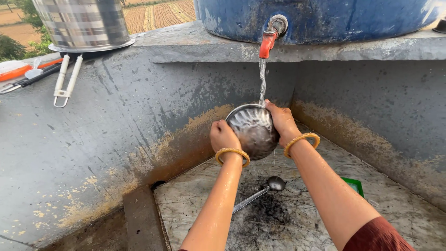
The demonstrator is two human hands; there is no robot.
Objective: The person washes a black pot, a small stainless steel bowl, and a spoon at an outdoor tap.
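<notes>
A round steel bowl (253,131) is held up under the stream of water (262,79) that falls from an orange tap (267,44). My left hand (224,135) grips the bowl's left rim and my right hand (281,122) grips its right rim. Both wrists wear yellow bangles. The tap juts from a big blue water drum (320,18) on the ledge above. Water runs over the bowl and drips to the basin floor.
A steel ladle (267,188) lies on the wet stone basin floor (297,218), with a green scrub pad (354,185) to its right. On the left counter (46,139) stand a large steel pot (83,23), white tongs (67,81) and some utensils (28,74). A drain hole (157,184) sits in the left corner.
</notes>
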